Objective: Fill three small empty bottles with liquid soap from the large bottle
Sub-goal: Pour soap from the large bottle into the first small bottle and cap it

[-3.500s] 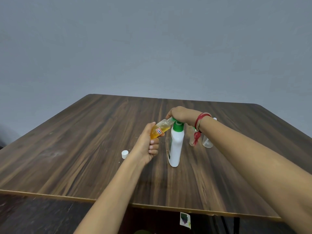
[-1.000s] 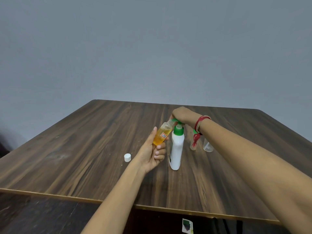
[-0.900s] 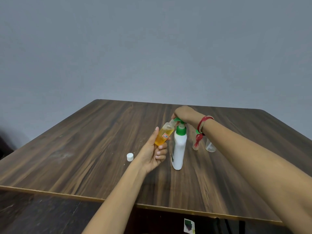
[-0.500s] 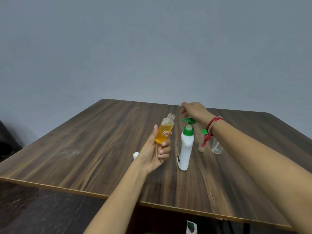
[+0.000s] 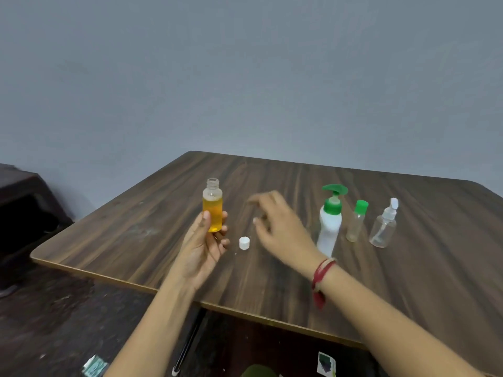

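Observation:
My left hand [image 5: 202, 247] holds a small clear bottle [image 5: 212, 205] upright, open at the neck and mostly full of orange soap. Its white cap [image 5: 244, 243] lies on the table just right of that hand. My right hand [image 5: 277, 224], blurred, hovers above the table with loose fingers and holds nothing, a little right of the cap. The large white pump bottle [image 5: 330, 227] with a green pump stands further right. Beside it stand a small clear bottle with a green cap [image 5: 356, 221] and a small clear spray bottle [image 5: 384, 225], both looking empty.
The dark wooden table [image 5: 136, 235] has its near edge running across below my forearms, with bare surface at the left and far side. A grey wall stands behind. A dark piece of furniture [image 5: 24, 202] sits at the left. Scraps of paper lie on the floor.
My right hand left the pump top and moved left and down toward the white cap. My left hand drew the filled bottle away from the spout and set it upright. The camera swung right.

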A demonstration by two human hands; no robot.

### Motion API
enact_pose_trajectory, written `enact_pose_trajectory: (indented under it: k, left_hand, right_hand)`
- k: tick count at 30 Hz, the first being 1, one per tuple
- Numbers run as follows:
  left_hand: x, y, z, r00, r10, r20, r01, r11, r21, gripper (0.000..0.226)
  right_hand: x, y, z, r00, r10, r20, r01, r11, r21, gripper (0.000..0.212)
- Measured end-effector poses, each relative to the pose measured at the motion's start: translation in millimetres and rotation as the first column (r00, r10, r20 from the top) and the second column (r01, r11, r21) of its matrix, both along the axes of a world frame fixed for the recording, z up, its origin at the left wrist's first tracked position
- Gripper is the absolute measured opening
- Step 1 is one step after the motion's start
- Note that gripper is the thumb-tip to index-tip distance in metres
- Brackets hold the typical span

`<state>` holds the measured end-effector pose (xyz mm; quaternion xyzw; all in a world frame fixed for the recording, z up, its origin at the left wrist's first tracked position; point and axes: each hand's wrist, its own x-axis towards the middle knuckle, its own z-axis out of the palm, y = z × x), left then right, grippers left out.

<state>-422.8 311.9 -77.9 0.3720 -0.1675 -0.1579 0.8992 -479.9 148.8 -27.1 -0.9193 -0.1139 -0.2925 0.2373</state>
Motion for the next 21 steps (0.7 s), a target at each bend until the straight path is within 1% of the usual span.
enact_pose_trajectory:
  k: [2, 4, 6, 9, 11, 13, 16, 19, 21]
  left_hand:
    - [-2, 5, -4, 0.999, 0.037, -0.002, -0.037, 0.999, 0.04, 0.074]
    - [-3, 8, -7, 0.999, 0.052, -0.01, -0.051, 0.996, 0.069, 0.077]
    - [-3, 8, -9, 0.997, 0.072, -0.008, -0.07, 0.992, 0.106, 0.08]
    - [-5, 5, -11, 0.995, 0.102, 0.006, -0.102, 0.983, 0.153, 0.08]
    - [-7, 1, -13, 0.996, 0.089, -0.016, -0.087, 0.988, 0.129, 0.08]
    - [-8, -3, -15, 0.997, 0.057, -0.06, -0.052, 0.995, 0.08, 0.081]
    - [-11, -7, -16, 0.996, 0.02, -0.088, -0.016, 0.999, 0.039, 0.084]
    - [-12, -11, -17, 0.999, 0.025, -0.042, -0.021, 0.995, 0.098, 0.081]
    - [-13, -18, -17, 0.999, 0.033, 0.029, -0.038, 0.982, 0.185, 0.081]
  right_hand:
    - [18, 5, -24, 0.979, -0.007, -0.202, -0.01, 0.996, -0.085, 0.043]
    - [33, 7, -39, 0.942, -0.025, -0.336, -0.03, 0.987, -0.16, 0.046]
    - [44, 10, -50, 0.897, -0.09, -0.433, -0.026, 0.967, -0.255, 0.046]
    - [53, 14, -59, 0.868, -0.202, -0.453, 0.015, 0.924, -0.383, 0.039]
    - [54, 15, -59, 0.869, -0.223, -0.441, 0.018, 0.906, -0.423, 0.032]
    - [51, 15, -54, 0.879, -0.214, -0.427, 0.033, 0.919, -0.392, 0.026]
    - [36, 9, -37, 0.91, -0.213, -0.355, 0.12, 0.956, -0.267, 0.022]
    - [9, -4, -8, 0.957, -0.22, -0.189, 0.201, 0.973, -0.114, 0.023]
    - [-13, -12, 15, 0.98, -0.18, -0.08, 0.184, 0.982, 0.047, 0.025]
